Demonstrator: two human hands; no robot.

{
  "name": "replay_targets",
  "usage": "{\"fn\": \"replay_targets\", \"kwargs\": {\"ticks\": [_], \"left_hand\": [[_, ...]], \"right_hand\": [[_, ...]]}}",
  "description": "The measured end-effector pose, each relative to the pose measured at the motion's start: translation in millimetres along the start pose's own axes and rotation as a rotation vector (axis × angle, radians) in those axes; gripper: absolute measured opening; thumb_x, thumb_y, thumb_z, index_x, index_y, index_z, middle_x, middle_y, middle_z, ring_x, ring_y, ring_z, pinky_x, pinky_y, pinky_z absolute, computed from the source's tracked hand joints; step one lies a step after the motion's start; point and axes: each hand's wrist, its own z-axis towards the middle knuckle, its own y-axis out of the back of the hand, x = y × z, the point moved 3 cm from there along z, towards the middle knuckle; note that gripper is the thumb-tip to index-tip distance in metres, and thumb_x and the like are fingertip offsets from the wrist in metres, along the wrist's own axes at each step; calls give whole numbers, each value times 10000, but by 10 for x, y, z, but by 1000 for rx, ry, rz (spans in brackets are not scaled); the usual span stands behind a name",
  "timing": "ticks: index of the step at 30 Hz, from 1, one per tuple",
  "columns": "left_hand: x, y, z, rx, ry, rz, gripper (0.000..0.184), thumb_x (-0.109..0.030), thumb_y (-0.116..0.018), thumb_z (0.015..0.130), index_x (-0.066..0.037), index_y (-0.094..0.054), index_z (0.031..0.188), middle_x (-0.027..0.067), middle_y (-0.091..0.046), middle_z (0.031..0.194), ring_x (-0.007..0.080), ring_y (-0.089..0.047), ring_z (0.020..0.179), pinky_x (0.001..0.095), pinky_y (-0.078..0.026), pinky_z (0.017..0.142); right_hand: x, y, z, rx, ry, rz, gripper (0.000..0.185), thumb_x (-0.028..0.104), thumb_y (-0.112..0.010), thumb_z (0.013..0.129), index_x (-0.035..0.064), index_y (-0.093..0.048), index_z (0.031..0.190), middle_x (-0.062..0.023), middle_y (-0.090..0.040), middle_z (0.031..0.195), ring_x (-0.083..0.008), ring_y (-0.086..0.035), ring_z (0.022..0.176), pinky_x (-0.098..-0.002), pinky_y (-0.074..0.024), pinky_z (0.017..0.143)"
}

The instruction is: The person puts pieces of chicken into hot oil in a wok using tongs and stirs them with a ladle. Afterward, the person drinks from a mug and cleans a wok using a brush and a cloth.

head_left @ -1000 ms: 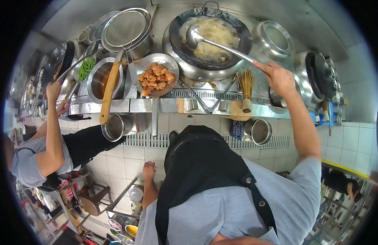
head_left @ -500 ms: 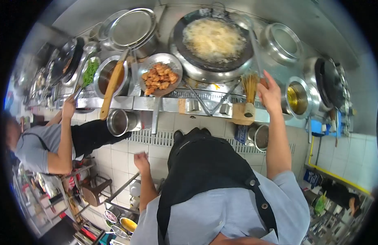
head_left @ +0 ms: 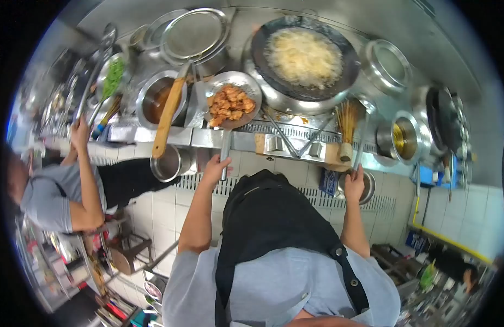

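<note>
My left hand point(head_left: 213, 170) is closed around the metal handle of a perforated strainer point(head_left: 251, 91), which rests on the counter's front with browned fried pieces point(head_left: 230, 104) in its bowl. My right hand point(head_left: 354, 185) grips the handle end of a long metal ladle point(head_left: 362, 133). The ladle's head is to the right of a bamboo brush point(head_left: 347, 128), over the counter. Beyond both hands, pale bubbling oil point(head_left: 305, 57) fills much of a large black wok point(head_left: 260, 52); whatever is frying under the foam cannot be made out.
A pot of yellow oil point(head_left: 399, 139) stands right. On the left are a pot of brown liquid point(head_left: 144, 103), a wooden-handled sieve point(head_left: 170, 117) and a bowl of chopped greens point(head_left: 114, 76). A co-worker point(head_left: 64, 191) at far left holds a long-handled ladle point(head_left: 91, 82).
My left hand has risen from beside my body to the strainer's handle. My right hand has drawn back toward me, bringing the ladle away from the wok's rim. The co-worker's ladle has lifted.
</note>
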Motion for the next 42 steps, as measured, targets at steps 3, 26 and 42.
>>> {"fn": "replay_targets", "kwargs": {"ticks": [3, 26, 42], "left_hand": [[-158, -131, -104, 107, 98, -281, 405, -282, -723, 967, -3, -577, 1221, 139, -707, 1103, 195, -675, 792, 319, -576, 662], [-255, 238, -133, 205, -54, -2, 175, -124, -693, 905, -13, -606, 1008, 37, -584, 727, 112, -519, 523, 286, -429, 460], [-226, 45, -164, 79, 5, -44, 301, -146, -693, 924, 12, -587, 1156, 47, -601, 728, 120, -537, 526, 279, -435, 460]], "right_hand": [[-159, 6, 121, 148, -120, -220, 776, 129, -711, 846, 101, -420, 1564, -215, -731, 1110, -402, -710, 1002, -473, -552, 896], [2087, 437, 4, 183, -40, 429, 490, 72, -635, 947, 32, -522, 1422, -20, -543, 687, -92, -491, 482, -269, -410, 413], [2471, -40, 1432, 586, 125, 82, 674, 126, -653, 929, 104, -446, 1569, -68, -629, 780, -160, -593, 589, -342, -491, 541]]}}
